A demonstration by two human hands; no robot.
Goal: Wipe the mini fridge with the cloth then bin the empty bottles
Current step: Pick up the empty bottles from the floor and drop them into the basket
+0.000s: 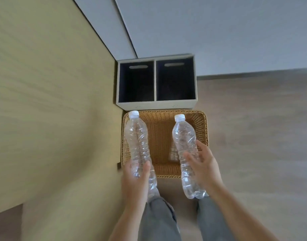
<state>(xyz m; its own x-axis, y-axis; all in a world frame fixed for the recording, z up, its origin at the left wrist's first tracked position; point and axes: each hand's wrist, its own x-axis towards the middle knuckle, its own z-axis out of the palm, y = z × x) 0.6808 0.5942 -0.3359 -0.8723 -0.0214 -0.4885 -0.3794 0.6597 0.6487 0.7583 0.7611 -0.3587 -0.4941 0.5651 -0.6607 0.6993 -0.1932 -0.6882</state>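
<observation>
I look straight down at a brown wicker basket (204, 129) on the floor. My left hand (134, 181) grips the lower part of a clear, crumpled empty bottle (137, 136) with a white cap, held over the basket's left rim. My right hand (204, 164) holds a second clear empty bottle (184, 136), also white-capped, over the basket's right half. Both bottles point away from me, caps toward the far edge. No fridge and no cloth are in view.
Beyond the basket stands a grey two-compartment bin (156, 105) with dark insides, against the white wall (218, 32). A tan panel (53, 101) runs along the left. Wood-tone floor (253, 136) spreads to the right. My grey-trousered legs (158, 220) stand just short of the basket.
</observation>
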